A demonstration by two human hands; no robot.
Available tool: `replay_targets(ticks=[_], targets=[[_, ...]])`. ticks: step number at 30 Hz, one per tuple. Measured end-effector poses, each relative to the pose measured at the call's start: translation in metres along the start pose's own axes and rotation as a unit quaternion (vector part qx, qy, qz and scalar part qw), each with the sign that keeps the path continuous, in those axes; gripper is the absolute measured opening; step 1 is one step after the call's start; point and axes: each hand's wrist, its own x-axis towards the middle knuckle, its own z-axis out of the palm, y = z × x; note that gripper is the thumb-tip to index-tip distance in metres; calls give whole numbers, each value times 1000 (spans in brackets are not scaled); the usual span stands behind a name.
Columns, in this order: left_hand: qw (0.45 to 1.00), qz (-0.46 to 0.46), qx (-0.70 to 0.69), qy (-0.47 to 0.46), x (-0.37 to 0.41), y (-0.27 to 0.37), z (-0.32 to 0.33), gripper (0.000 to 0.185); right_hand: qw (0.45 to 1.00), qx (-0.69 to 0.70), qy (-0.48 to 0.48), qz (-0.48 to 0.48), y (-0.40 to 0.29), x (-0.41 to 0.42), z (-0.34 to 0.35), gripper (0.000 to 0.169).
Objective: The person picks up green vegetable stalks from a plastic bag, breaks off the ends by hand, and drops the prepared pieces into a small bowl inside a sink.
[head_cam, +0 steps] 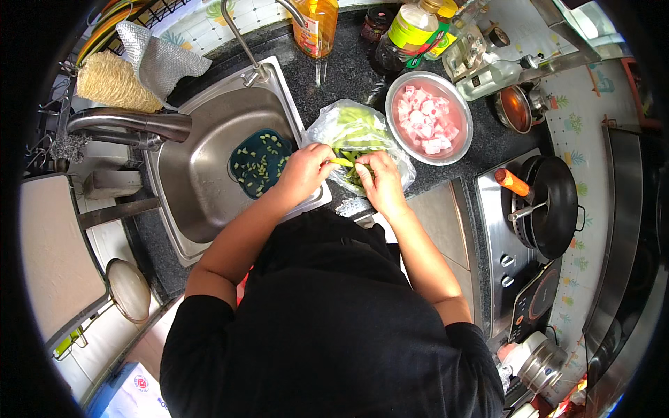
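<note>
Between my two hands is a green bean pod [342, 162], pinched by the fingertips of my left hand [309, 170] at its left end. The fingers of my right hand [380, 180] are at its right end, over the bag. Below them a clear plastic bag [360, 125] lies on the counter with more green pods inside and at its opening. To the left, a dark teal basin [261, 162] with many pale green shelled pieces stands in the steel sink [204, 183]. A metal bowl [467, 125] of cubed pinkish meat [426, 117] in liquid stands right of the bag.
A faucet [130, 125] reaches over the sink's left side. Bottles [314, 31] line the back of the dark counter [339, 78]. On the right, a black wok [556, 209] sits on the gas stove [496, 230], with an orange-handled utensil [512, 183]. A cutting board [62, 251] hangs at the left.
</note>
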Motion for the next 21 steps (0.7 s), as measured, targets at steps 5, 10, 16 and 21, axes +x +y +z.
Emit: replay_targets(ticks=[5,10,16,21], targets=[[997,-26,-64,-25,-2,18,0,15,986,79,-122,86,-9,0,-5,19],[996,76,16,-44,-4,16,8,21,974,135,-142,114,-4,-2,-5,19],[995,50,-66,-53,-4,12,4,16,923,276,-204,174,2,-12,-6,15],[993,31,-95,-68,-4,17,-2,16,953,213,-183,111,-4,-11,-8,14]])
